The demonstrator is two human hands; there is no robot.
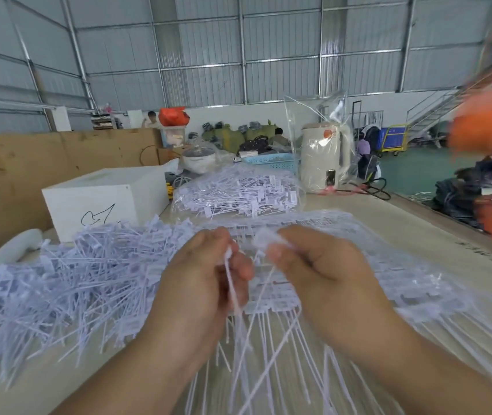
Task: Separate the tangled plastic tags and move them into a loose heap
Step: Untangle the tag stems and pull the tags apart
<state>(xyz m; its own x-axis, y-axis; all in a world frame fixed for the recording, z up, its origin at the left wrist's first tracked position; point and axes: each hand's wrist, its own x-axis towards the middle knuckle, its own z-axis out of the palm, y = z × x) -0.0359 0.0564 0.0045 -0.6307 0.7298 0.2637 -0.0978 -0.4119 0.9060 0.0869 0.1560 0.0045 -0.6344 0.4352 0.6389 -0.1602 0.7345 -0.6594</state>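
- Left hand (208,274): raised above the table (436,235) at centre frame, fingers curled, pinching a few white plastic tags (232,292) whose thin tails hang down toward the table edge
- Right hand (316,265): level with the left hand and just beside it, fingers curled, gripping the head end of another small bunch of tags (265,239); its fingertips are blurred, so the exact pinch cannot be read
- Loose heap (68,283): a wide, disordered pile of white tags lies on the table to the left of the hands, strands pointing in all directions
- Aligned tags (388,283): under and to the right of the hands, tags lie in rows with tails running parallel toward the near edge
- Bagged tags (238,193): a clear plastic bag full of white tags rests on the table behind the hands
- White box (101,199): stands at the left rear of the table, behind the loose heap, black scribble on its front face
- Cream kettle (324,158): stands upright behind the bagged tags, inside a clear plastic wrap
- Blue basket (271,163): sits to the left of the kettle
- Orange shapes at the right edge are too blurred to identify
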